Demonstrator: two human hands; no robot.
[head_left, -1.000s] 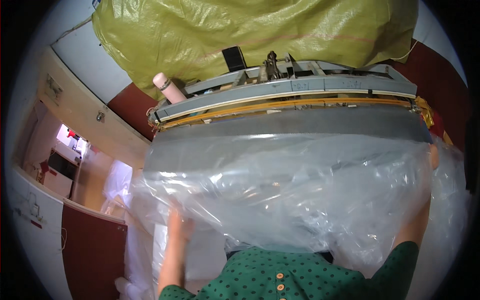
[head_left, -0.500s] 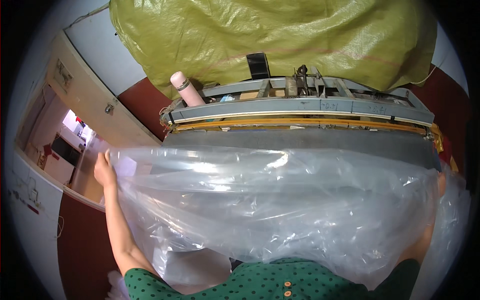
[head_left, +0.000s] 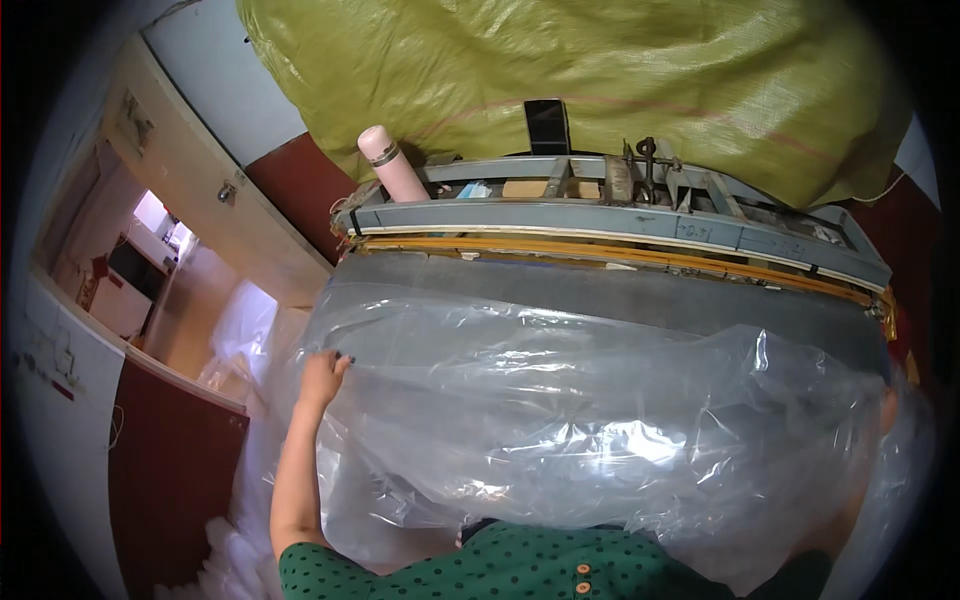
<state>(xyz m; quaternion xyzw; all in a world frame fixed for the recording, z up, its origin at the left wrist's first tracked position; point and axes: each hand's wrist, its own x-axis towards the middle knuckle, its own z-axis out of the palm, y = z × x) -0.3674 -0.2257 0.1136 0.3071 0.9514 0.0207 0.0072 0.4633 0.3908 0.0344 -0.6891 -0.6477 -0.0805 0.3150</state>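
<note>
A large clear plastic sheet lies in shiny folds over a grey work surface and hangs toward my body. My left hand is closed, its fingers pinching the sheet near the left end of the surface. At the far right, my right hand is at the sheet's right side, mostly covered by film. The sheet spans between my hands and drapes over my right forearm; the right hand appears closed on it, though its fingers are largely hidden.
Behind the surface runs a grey metal frame with orange strips along it. A pink flask and a dark phone-like slab stand there, before a yellow-green woven cover. More plastic film hangs at left near an open door.
My left hand has moved right and down, bringing the sheet's left part onto the surface. My right hand has dropped slightly. The view has shifted a little.
</note>
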